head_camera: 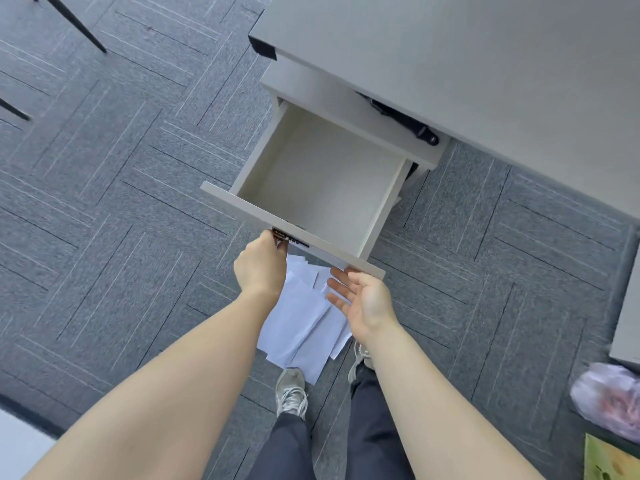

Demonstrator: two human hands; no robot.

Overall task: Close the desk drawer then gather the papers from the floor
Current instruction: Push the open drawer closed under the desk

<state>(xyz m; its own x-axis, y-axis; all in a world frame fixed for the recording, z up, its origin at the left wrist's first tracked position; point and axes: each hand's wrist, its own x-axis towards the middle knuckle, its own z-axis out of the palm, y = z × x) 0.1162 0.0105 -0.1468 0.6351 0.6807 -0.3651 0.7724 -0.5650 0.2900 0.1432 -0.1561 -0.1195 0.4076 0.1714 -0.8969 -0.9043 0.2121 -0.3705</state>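
Drawer (322, 174): we see it pulled fully out.
Left hand (260, 265): fingers curled on the drawer's handle (289, 240).
Right hand (363, 301): fingers spread, just beside the drawer front.
Papers (301, 323): scattered on the carpet (121, 202) below our hands.

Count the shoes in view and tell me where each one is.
2. One shoe is on the carpet just below the papers; the other shoe is at their right edge, partly hidden behind the right forearm.
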